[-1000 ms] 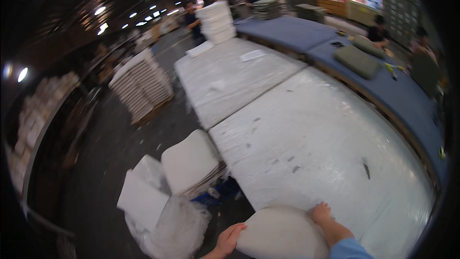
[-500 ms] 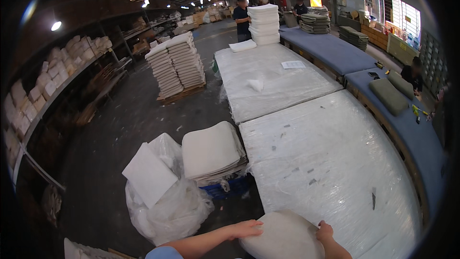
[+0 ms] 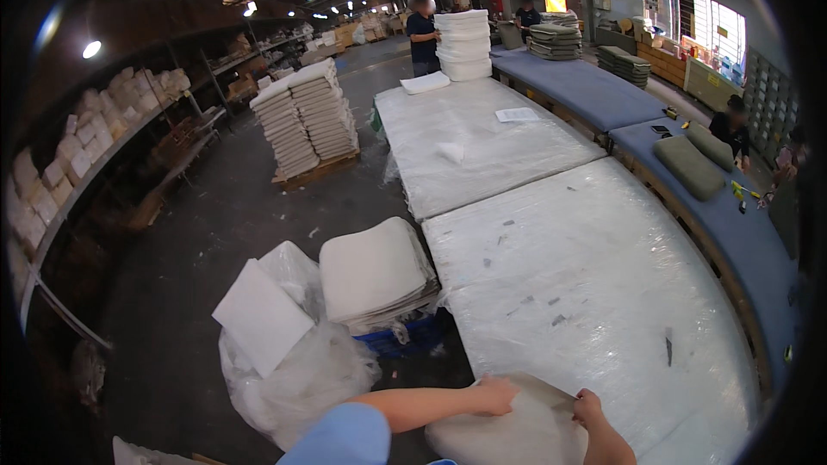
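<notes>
Both hands, left hand [image 3: 498,396] and right hand [image 3: 589,406], pinch the white foam pad [image 3: 504,432] on the plastic-covered table [image 3: 586,293]. A clear bag [image 3: 301,370] holds what seems another pad.

A clear plastic bag [image 3: 297,379] lay crumpled on the floor at near left, a white slab [image 3: 261,317] leaning on it. Pale packs [image 3: 82,133] filled the far-left shelves. A white paper sheet [image 3: 517,114] lay on the far desk [image 3: 482,164]. Yellow signs [image 3: 719,30] hung far right.
</notes>
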### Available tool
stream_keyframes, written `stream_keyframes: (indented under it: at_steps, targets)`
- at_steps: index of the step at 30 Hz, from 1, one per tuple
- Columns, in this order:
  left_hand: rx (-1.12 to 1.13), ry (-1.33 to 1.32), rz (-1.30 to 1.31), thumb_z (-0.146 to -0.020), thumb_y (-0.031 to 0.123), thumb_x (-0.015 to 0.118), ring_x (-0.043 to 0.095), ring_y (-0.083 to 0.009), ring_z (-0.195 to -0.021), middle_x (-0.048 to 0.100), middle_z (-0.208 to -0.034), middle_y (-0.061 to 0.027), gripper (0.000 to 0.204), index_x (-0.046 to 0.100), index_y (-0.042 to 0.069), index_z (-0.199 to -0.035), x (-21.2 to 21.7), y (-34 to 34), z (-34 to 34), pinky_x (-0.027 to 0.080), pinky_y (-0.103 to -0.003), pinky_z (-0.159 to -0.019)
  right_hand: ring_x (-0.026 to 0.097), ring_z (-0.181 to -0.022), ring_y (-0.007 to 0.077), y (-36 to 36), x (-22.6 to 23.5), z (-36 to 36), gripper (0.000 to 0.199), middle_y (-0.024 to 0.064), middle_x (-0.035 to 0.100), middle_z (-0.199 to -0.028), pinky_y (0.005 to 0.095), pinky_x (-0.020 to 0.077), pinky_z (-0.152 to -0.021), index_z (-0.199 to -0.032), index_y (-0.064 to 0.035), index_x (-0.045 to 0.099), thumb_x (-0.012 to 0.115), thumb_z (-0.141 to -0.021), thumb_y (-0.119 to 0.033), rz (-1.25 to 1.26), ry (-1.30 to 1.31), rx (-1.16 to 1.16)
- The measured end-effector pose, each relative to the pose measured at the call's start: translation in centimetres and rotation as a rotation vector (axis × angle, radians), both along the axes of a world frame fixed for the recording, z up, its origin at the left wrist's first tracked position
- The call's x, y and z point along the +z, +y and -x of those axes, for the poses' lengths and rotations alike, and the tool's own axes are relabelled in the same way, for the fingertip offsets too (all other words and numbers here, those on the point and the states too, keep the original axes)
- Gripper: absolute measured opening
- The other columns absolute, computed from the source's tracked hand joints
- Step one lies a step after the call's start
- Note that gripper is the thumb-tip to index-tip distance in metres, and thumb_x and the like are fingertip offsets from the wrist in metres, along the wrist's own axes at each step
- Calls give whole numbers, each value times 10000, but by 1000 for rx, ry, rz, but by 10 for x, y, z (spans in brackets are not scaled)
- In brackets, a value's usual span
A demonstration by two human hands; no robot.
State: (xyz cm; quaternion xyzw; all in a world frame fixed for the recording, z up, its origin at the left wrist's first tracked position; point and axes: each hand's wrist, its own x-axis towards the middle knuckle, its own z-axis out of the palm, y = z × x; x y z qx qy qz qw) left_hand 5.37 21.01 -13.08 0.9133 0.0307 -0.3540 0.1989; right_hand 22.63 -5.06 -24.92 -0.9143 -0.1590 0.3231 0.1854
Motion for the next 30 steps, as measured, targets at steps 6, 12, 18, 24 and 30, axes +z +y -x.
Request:
stream_keyframes:
  at_steps: [6, 12, 18, 24, 30]
  targets:
    - [72, -264, -26, -909, 296, 707, 527, -375, -1345, 535, -1459, -170, 553, 583, 138, -1425, -49, -78, -75, 443, -564, -1041, 652, -510, 251, 4, -2, 24, 141, 129, 638, -797, 375, 437, -358, -1133, -90, 532, 552, -994, -78, -369, 428, -502]
    - [73, -243, 56, -934, 196, 601, 598, -341, -1265, 684, -1231, -155, 312, 658, 142, -1236, -88, -99, -94, 470, -537, -1000, 621, -493, 223, -13, -10, 11, 186, 94, 654, -780, 346, 491, -412, -1158, -62, 618, 593, -980, -111, -364, 365, -382]
    - [242, -345, 167, -983, 185, 485, 706, -422, -1028, 735, -1064, -197, 206, 600, 102, -1133, -101, -109, -113, 532, -553, -868, 742, -879, 382, -35, -70, -10, 328, 227, 743, -1097, 458, 589, -821, -1138, -21, 738, 594, -952, -250, -41, 134, -357]
    - [340, -234, 92, -1015, 213, 439, 708, -464, -962, 730, -1004, -236, 223, 578, 80, -1128, -172, -104, -117, 542, -610, -796, 683, -984, 454, -4, -93, 5, 301, 255, 723, -1008, 555, 530, -890, -1053, -35, 707, 586, -934, -284, -64, -241, -231]
    - [331, -271, 21, -1024, 238, 470, 707, -465, -907, 736, -938, -219, 193, 585, 84, -1049, -185, -116, -121, 523, -603, -778, 654, -1003, 461, 8, -71, -2, 230, 252, 703, -997, 561, 503, -879, -932, -38, 679, 562, -925, -236, -75, -128, -439]
